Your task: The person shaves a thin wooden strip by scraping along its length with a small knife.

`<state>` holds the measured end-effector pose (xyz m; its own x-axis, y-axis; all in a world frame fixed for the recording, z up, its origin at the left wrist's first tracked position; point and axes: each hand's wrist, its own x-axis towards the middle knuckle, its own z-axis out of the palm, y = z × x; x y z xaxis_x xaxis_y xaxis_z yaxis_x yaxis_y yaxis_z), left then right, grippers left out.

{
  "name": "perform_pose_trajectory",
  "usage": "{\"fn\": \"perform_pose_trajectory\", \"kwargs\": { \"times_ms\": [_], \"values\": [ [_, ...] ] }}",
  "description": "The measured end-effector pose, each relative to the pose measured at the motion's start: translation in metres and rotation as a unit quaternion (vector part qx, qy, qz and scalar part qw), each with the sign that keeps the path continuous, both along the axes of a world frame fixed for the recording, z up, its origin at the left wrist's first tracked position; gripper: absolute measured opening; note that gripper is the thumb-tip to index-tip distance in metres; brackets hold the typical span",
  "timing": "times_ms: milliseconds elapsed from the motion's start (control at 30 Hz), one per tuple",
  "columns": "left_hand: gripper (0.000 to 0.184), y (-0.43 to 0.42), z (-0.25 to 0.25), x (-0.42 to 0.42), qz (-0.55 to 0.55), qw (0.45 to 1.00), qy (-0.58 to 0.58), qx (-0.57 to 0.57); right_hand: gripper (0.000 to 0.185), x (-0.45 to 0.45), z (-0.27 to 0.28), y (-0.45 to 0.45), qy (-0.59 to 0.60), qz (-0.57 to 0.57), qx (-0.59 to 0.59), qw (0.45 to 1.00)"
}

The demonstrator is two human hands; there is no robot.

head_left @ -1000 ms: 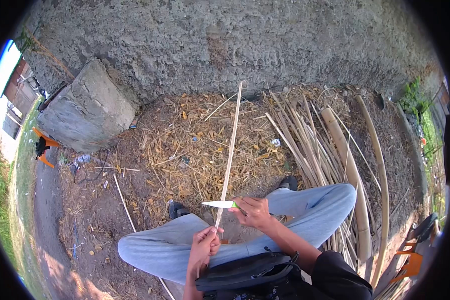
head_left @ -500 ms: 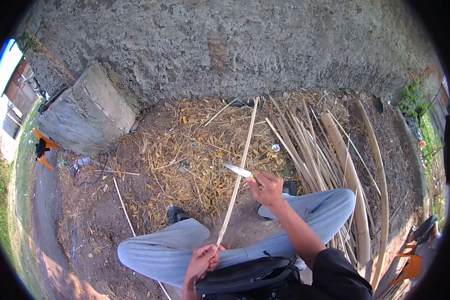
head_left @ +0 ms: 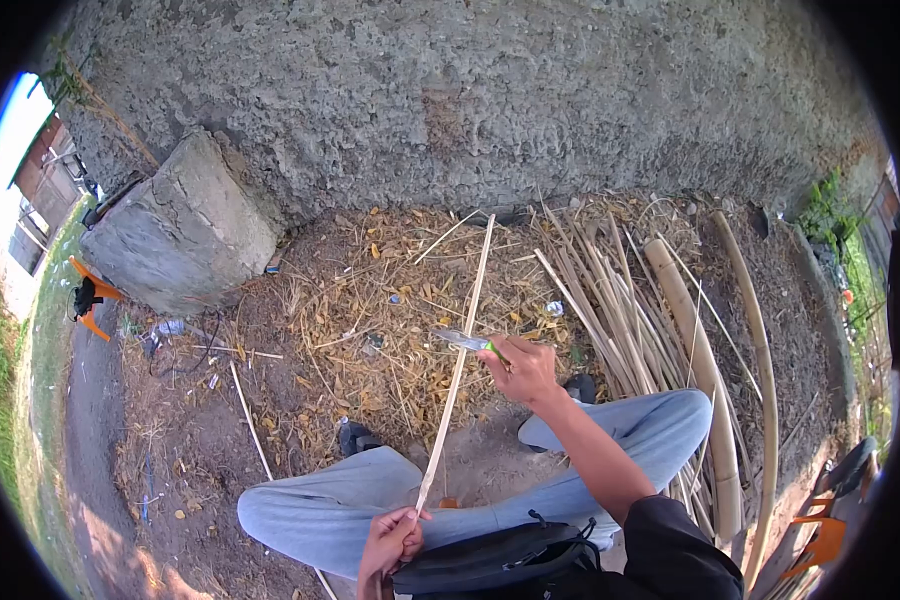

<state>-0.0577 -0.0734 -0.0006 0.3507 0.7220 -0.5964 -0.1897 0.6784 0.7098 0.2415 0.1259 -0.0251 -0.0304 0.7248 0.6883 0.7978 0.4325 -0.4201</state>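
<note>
A long pale bamboo strip (head_left: 461,365) slants up and away from my lap. My left hand (head_left: 392,541) is closed round its near end, close to the black bag (head_left: 490,562) at my waist. My right hand (head_left: 524,370) grips a knife (head_left: 462,340) with a green handle. The knife's blade points left and lies across the strip around its middle. My fingers cover most of the handle.
Split bamboo strips (head_left: 610,310) lie in a pile on the right, beside a thick bamboo pole (head_left: 692,335) and a thinner curved one (head_left: 757,330). A concrete block (head_left: 185,225) stands at left against the rough wall (head_left: 530,100). Dry leaves cover the ground.
My right hand with the knife has moved up and away along the strip, then slightly left. My left hand has shifted a little left and down, and the strip's far end has swung and lowered.
</note>
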Motion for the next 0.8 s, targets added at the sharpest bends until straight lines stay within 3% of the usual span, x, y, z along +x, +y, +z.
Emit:
{"fn": "perform_pose_trajectory", "kwargs": {
  "times_ms": [200, 300, 467, 567, 800],
  "values": [
    [0.027, -0.004, -0.002, -0.001, 0.02, 0.999, -0.024, -0.014, 0.024, -0.003, -0.003, 0.011, 0.003, 0.016, 0.054, 0.998],
    [0.027, -0.012, -0.008, -0.004, 0.012, 1.0, -0.009, 0.003, 0.027, 0.016, -0.001, 0.023, 0.026, -0.049, -0.016, 0.998],
    [0.027, -0.015, -0.014, -0.01, -0.011, 1.0, -0.005, -0.027, 0.026, 0.029, 0.006, 0.04, 0.028, -0.062, 0.02, 0.997],
    [0.025, -0.013, 0.009, -0.002, -0.004, 0.997, 0.076, -0.027, 0.027, 0.04, 0.01, 0.05, 0.026, -0.071, 0.03, 0.997],
    [0.024, -0.017, 0.01, -0.009, -0.009, 0.998, 0.063, 0.0, 0.029, 0.069, 0.013, 0.076, 0.004, -0.115, 0.047, 0.992]
  ]
}}
